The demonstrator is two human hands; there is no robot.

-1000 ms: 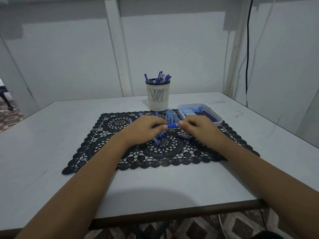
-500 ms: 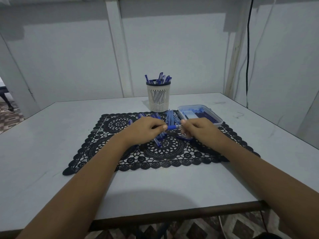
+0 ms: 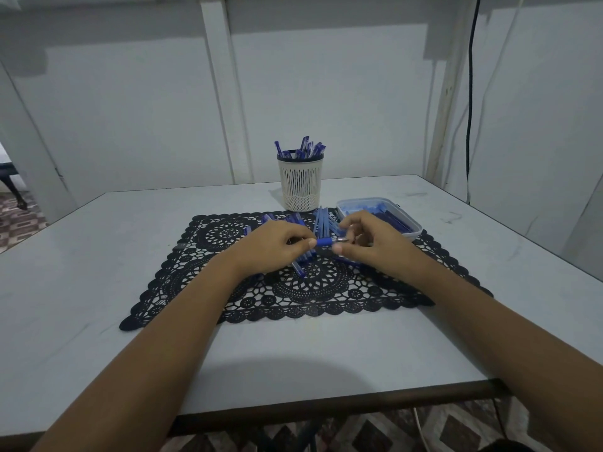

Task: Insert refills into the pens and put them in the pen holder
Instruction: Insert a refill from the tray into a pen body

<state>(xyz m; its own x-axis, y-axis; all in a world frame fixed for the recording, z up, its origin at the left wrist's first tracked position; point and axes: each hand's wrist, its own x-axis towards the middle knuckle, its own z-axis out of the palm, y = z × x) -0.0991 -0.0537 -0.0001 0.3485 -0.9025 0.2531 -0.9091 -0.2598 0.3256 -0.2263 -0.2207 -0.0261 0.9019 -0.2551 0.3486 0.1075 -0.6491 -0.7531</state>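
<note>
Lying beneath both hands, a black lace placemat [image 3: 202, 272] is spread on the grey worktop [image 3: 91, 272]. Over its middle the left hand [image 3: 270, 247] is held, its fingers [image 3: 293, 234] curled in and the thumb pressed to the blue grip of a pen [image 3: 327, 242], so that the pen's rear part is hidden inside the hand. The pen is carried level, just above the mat, and spans the gap between the two sets of fingers. Its metal tip end is pinched by the right hand [image 3: 372, 249], thumb below and curled fingers above. Under and just behind the fingers, loose blue pens [image 3: 321, 220] are scattered on the mat. Farther behind them a white slotted pen holder [image 3: 300, 187] is stood upright, with blue pens [image 3: 305, 148] in it. Just beyond the right fingers a clear plastic box [image 3: 412, 234] of blue parts is set.
</note>
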